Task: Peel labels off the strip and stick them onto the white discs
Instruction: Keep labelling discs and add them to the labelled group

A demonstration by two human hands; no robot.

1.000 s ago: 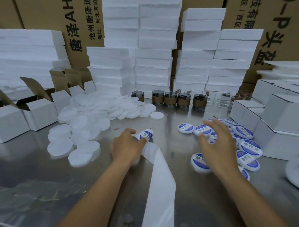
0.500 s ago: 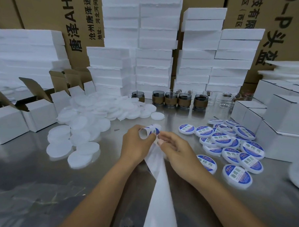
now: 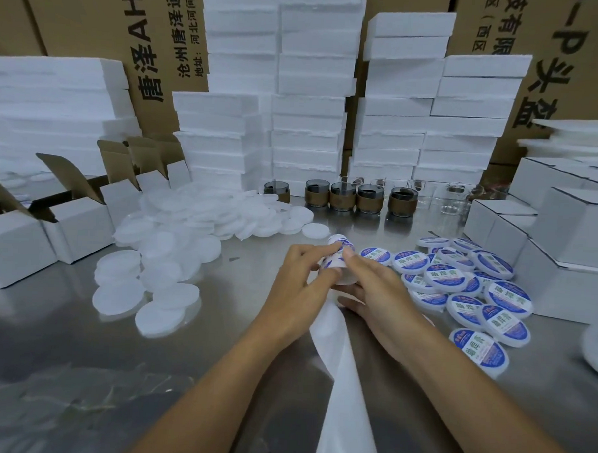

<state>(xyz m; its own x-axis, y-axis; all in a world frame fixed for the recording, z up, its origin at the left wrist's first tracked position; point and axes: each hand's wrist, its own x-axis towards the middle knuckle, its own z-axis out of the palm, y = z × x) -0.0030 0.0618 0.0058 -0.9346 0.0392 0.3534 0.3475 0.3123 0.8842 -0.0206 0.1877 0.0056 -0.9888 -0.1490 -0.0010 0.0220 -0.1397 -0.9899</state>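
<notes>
Left hand (image 3: 302, 278) grips the glossy strip (image 3: 343, 365); right hand (image 3: 373, 291) pinches its curled end. Flat white discs (image 3: 173, 255) lie left of it.

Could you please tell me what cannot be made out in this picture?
Head view:
Whether a label is lifted off the label strip: the left hand and right hand cover it.
The strip's end: cut by the bottom edge.
Print on the labelled discs: too small.
</notes>
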